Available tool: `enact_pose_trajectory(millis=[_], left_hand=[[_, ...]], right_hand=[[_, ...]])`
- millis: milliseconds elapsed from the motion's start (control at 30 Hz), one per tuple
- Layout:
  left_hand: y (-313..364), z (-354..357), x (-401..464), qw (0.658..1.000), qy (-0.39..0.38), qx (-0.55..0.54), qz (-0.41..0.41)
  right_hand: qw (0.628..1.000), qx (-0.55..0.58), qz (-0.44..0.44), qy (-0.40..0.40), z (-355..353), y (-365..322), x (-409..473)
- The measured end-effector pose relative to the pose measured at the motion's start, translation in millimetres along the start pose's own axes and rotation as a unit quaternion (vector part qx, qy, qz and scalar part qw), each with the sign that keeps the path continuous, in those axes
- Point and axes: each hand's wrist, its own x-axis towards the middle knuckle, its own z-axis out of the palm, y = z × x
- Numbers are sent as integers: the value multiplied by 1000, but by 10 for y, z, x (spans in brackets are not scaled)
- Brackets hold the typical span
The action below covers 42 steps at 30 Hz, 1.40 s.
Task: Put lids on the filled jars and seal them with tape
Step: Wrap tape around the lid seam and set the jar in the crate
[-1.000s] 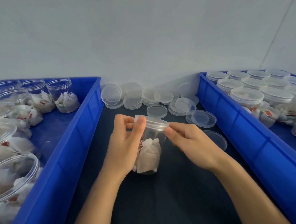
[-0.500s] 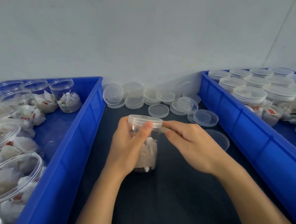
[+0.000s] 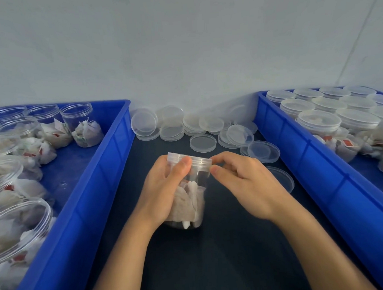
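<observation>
A clear plastic jar holding white paper sachets (image 3: 187,190) is standing upright on the dark tabletop (image 3: 225,254), and it serves here as the landmark. The left hand (image 3: 164,190) is wrapping around the jar's left side, its thumb lying across the front just under the rim. The right hand (image 3: 243,182) is meeting the jar from the right, with thumb and forefinger pinching at the edge of the clear round lid (image 3: 189,159) that is sitting on the jar's mouth; whether a strip of tape is between those fingertips cannot be told, and no tape roll is showing.

Behind the jar, against the pale wall, a heap of loose clear lids (image 3: 185,127) is waiting. Left of the jar, a blue plastic crate (image 3: 95,187) is holding open, lidless jars of sachets (image 3: 83,126). Right of the jar, a second blue plastic crate (image 3: 316,167) is holding capped jars (image 3: 318,121) packed in rows.

Judged from this layout, the work is proceeding from left crate to right crate and is partly done: many jars are already capped, one is being closed or sealed now, and a good number on the left are remaining. Whether the capped jars are carrying tape is too fine to read.
</observation>
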Motion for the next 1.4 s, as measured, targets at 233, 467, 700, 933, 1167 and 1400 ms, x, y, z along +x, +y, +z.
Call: enact_pose_trajectory(millis=[233,467,700,933,1167,1400], left_hand=[[43,-10,-17,1000,-26,13,-12],[102,37,-36,997,6,68,40],[68,75,-41,987,71,121,82],[73,147,-113,964,134,194,123],[77,129,-94,955,164,204,137],[83,62,-60,948,177,222,147]], right_hand=[[1000,-2,3,5,48,18,15],[998,-43,-25,39,82,3,-8],[992,-71,-60,85,178,-65,-23],[999,-34,-18,29,167,-40,-7],[998,34,-36,47,188,-73,-19],[997,-67,-14,29,126,-88,-4]])
